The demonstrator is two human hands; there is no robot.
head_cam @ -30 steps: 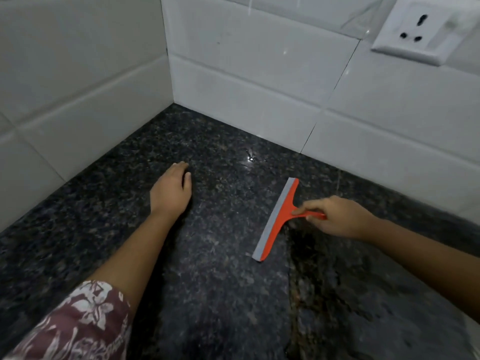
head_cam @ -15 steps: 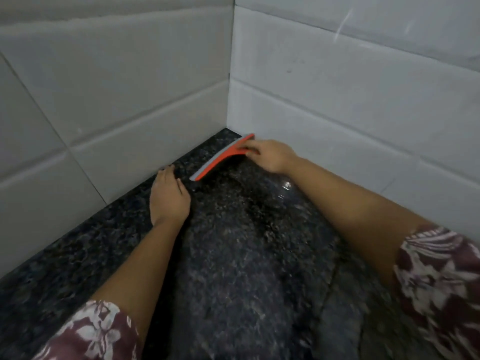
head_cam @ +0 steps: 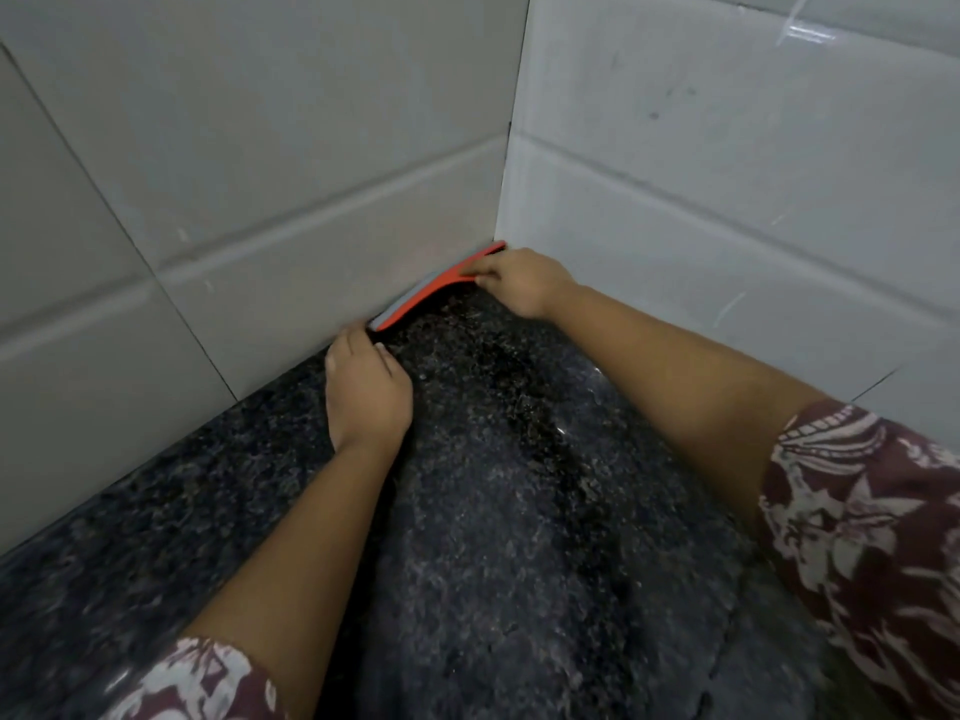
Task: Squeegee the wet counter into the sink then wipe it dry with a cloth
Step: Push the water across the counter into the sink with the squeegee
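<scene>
Near edge of the bench (head_cam: 519,589) is cut off at the bottom, and so are both sleeves (head_cam: 872,517), so you only get forearms running in from the lower corners. The dark speckled stone is pretty blurry down here, with a darker streak up the middle that looks wet, can't say for sure.

Further in, the left hand (head_cam: 369,392) lies palm down on the bench by the left wall (head_cam: 260,189), grip loose and flat with nothing in it. Its fingertips (head_cam: 358,337) sit just beside the near end of the squeegee (head_cam: 423,298); touching or not, can't tell.

Right at the far corner of the bench, the squeegee lies along the foot of the left wall, long axis running from near-left to the corner, far end tucked into it. Grey blade edge faces the wall, orange body faces the bench. The right hand (head_cam: 522,285) has its grip closed on the handle, which is mostly hidden under the fingers.
</scene>
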